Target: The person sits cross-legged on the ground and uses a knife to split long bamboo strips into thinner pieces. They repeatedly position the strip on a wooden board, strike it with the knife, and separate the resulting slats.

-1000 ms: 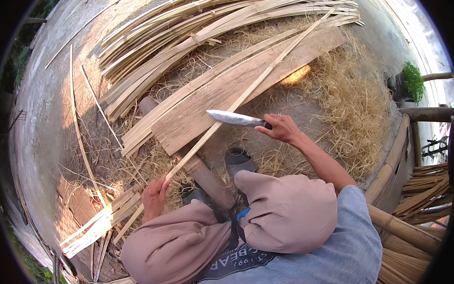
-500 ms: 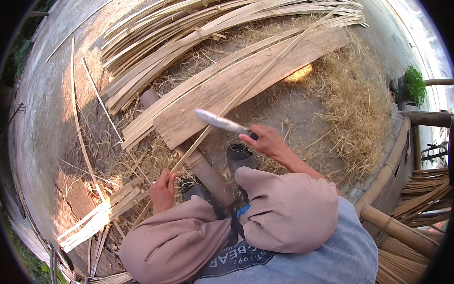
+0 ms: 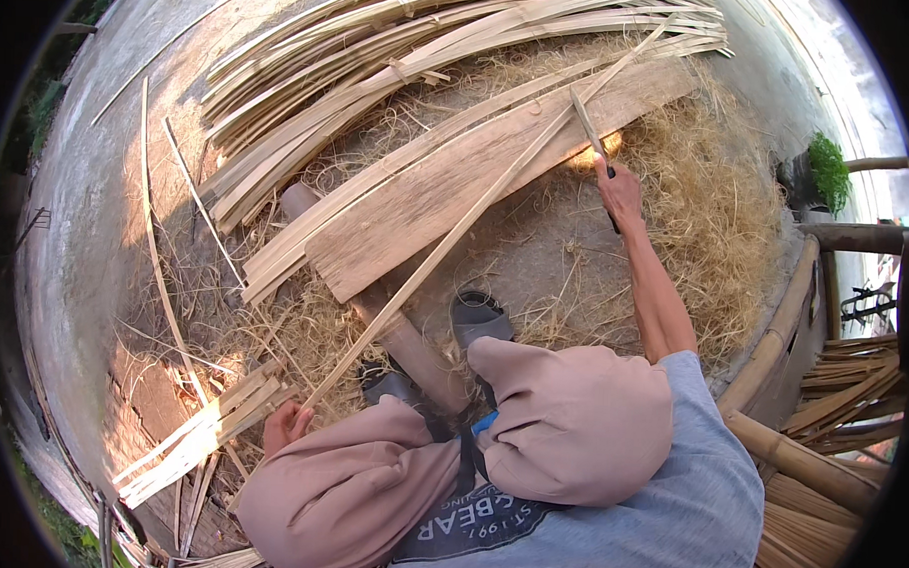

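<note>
My left hand (image 3: 285,424) is closed round the lower end of a long, pale bamboo strip (image 3: 446,244), beside my left knee. The strip slants up and away to the right, crossing over a wide wooden plank (image 3: 417,213). In my right hand (image 3: 621,198), stretched far out to the right, is a knife (image 3: 587,124) gripped by its dark handle. Its blade points away from me, and its tip is at the strip over the plank's far part; whether they touch I cannot tell. A round wooden pole (image 3: 422,353) runs under the plank.
A large pile of bamboo strips (image 3: 382,66) lies beyond the plank. Short strips (image 3: 209,426) rest at the lower left. Curly shavings (image 3: 712,223) cover the floor on the right. A bamboo rail (image 3: 799,461) stands at the right, with more strips behind it.
My right hand has carried the knife up and to the right, toward the strip's far part. My left hand has come down and left toward my knee with the strip.
</note>
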Motion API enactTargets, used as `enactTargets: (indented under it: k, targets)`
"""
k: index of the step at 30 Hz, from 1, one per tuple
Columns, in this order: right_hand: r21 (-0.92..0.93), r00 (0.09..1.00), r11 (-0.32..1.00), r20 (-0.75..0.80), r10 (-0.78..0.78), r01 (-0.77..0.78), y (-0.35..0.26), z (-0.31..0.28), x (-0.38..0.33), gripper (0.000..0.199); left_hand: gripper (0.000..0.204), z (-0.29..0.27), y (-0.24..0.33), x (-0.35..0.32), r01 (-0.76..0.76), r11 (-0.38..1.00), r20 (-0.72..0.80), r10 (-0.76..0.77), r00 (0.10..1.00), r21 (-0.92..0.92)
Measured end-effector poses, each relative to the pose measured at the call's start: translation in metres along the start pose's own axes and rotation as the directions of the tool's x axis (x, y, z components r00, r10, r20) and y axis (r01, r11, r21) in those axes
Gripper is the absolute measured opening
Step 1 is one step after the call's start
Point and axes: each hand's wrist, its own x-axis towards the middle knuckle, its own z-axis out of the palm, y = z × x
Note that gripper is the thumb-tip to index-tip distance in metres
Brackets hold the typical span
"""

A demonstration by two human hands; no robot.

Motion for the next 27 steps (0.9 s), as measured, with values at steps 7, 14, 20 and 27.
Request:
enactTargets:
  k: [7,14,20,27]
  targets:
    - [0.292,0.941,0.947,0.337,0.025,-0.130,-0.068,0.065,-0.089,0.068,0.041,0.075,0.148,0.089,-0.218,0.955,0.000,0.223,0.975,-0.202]
    - [0.200,0.760,0.870,0.426,-0.491,0.451,-0.071,0.032,-0.174,0.059,0.039,0.078,0.137,0.099,-0.434,0.901,-0.243,0.421,0.874,-0.003]
    - [0.173,0.817,0.898,0.371,-0.441,0.406,-0.093,0.041,-0.161,0.060,0.035,0.045,0.176,0.087,-0.193,0.970,-0.154,0.215,0.964,0.147]
    - [0.103,0.905,0.993,0.415,-0.096,0.059,-0.072,0.040,-0.119,0.060,0.031,0.046,0.144,0.075,-0.264,0.964,-0.167,0.267,0.949,0.039]
